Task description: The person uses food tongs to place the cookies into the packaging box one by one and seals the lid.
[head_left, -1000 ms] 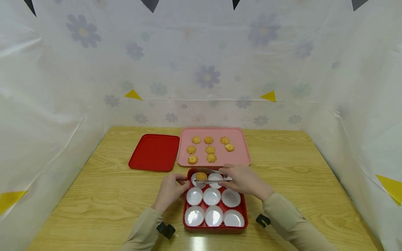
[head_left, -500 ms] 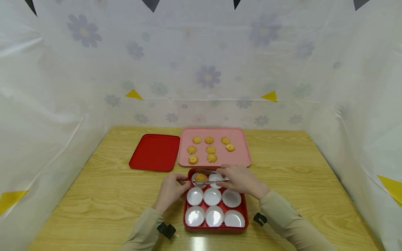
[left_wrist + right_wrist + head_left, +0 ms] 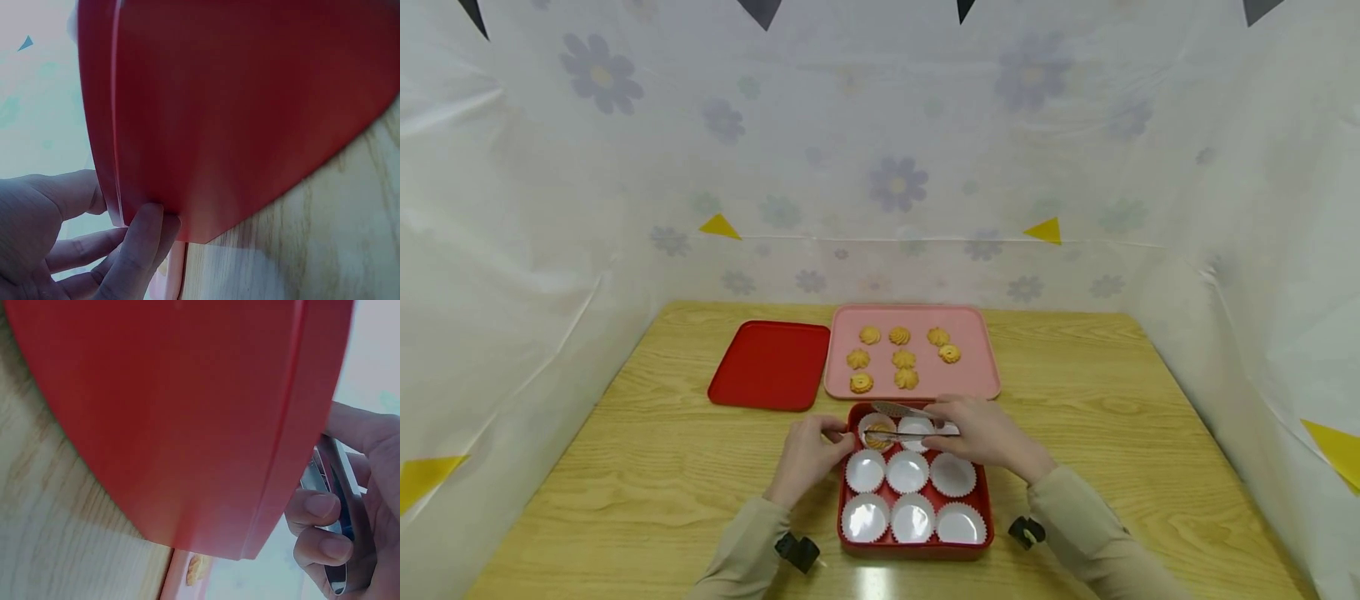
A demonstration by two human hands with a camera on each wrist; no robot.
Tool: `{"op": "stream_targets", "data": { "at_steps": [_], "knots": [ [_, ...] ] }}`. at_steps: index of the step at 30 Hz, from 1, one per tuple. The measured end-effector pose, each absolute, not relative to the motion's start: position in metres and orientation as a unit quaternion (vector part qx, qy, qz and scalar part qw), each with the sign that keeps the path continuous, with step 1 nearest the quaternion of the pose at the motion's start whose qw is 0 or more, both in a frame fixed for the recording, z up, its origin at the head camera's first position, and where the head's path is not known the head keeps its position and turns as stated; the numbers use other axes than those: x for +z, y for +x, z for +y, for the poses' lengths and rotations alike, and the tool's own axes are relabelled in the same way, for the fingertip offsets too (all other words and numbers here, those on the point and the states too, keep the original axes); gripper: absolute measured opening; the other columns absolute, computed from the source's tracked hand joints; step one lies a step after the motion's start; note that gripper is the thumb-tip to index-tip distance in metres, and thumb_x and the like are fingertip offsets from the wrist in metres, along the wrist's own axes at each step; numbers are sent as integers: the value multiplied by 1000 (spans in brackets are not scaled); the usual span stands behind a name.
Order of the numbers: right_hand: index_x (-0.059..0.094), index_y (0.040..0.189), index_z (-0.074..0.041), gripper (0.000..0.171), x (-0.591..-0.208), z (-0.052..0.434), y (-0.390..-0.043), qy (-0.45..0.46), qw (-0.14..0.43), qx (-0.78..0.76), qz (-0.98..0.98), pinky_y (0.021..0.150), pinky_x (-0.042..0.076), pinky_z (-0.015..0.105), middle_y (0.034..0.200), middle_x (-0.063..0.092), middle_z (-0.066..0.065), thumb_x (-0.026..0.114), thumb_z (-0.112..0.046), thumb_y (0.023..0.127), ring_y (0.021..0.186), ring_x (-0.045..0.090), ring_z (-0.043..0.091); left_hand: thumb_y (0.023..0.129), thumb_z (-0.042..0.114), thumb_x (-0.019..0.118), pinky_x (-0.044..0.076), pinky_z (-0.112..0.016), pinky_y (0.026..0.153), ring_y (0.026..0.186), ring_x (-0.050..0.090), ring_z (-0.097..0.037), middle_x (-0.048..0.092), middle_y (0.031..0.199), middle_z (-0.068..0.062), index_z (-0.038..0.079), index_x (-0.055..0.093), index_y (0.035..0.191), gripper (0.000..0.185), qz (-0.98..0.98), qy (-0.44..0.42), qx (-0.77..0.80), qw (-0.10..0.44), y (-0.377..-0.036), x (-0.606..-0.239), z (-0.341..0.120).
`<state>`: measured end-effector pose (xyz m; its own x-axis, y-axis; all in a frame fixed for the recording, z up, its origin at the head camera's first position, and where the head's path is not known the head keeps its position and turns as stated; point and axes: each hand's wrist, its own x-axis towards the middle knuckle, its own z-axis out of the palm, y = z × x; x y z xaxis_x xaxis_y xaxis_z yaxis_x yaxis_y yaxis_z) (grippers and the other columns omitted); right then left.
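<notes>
A red box (image 3: 917, 551) lined with white paper cups (image 3: 906, 471) stands near the front of the table. My left hand (image 3: 808, 454) grips its far left edge; in the left wrist view the fingers (image 3: 140, 244) press the outer wall. Metal tongs (image 3: 891, 409) are held in my right hand (image 3: 985, 433) over the back row. Their two arms stand apart above the far left cup, where a golden swirled cookie (image 3: 877, 443) lies, partly hidden by the nearer arm. In the right wrist view, fingers curl round the tongs (image 3: 361, 528) beyond the box wall.
Behind the box, a pink tray (image 3: 977, 371) bears several piped cookies (image 3: 904, 358). A flat red square lid or tray (image 3: 771, 364) lies left of it. White flowered sheeting (image 3: 880, 267) encloses the wooden table (image 3: 1067, 375) at the back and sides.
The cookie now sits lower in the far left cup, and the tongs' arms have spread around it. My right hand has shifted slightly right; the left has stayed on the box.
</notes>
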<state>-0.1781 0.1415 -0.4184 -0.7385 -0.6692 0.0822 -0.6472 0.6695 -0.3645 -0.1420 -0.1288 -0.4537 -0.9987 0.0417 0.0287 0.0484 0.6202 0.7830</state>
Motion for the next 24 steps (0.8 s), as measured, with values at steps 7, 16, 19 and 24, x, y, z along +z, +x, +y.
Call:
{"op": "stream_targets", "data": {
  "at_steps": [7, 16, 19, 24],
  "knots": [
    [73, 114, -11, 29, -423, 152, -178, -358, 40, -237, 902, 72, 49, 27, 98, 72, -1, 72, -29, 92, 82, 63, 14, 83, 13, 73, 47, -24, 63, 70, 58, -10, 75, 84, -6, 2, 77, 98, 19, -900, -23, -436, 3, -142, -453, -129],
    [71, 108, -16, 20, -426, 167, -174, -335, 58, -351, 873, 64, 46, 24, 88, 66, -8, 73, -27, 92, 72, 50, 5, 83, 13, 74, 46, -23, 62, 70, 58, -10, 75, 84, -7, 2, 77, 98, 19, -900, -18, -435, 4, -142, -453, -128],
    [71, 110, -17, 22, -427, 171, -174, -312, 63, -377, 870, 60, 44, 21, 86, 63, -6, 73, -30, 92, 70, 48, 6, 84, 14, 74, 46, -24, 61, 69, 57, -11, 75, 84, -7, 2, 77, 97, 19, -900, -16, -435, 1, -142, -453, -128],
    [71, 117, -11, 29, -426, 178, -176, -273, 48, -401, 873, 67, 49, 22, 99, 69, 0, 71, -28, 93, 80, 53, 8, 84, 15, 73, 47, -25, 62, 69, 57, -11, 75, 85, -7, 3, 77, 97, 18, -901, -12, -433, -2, -143, -453, -128]
  ]
}}
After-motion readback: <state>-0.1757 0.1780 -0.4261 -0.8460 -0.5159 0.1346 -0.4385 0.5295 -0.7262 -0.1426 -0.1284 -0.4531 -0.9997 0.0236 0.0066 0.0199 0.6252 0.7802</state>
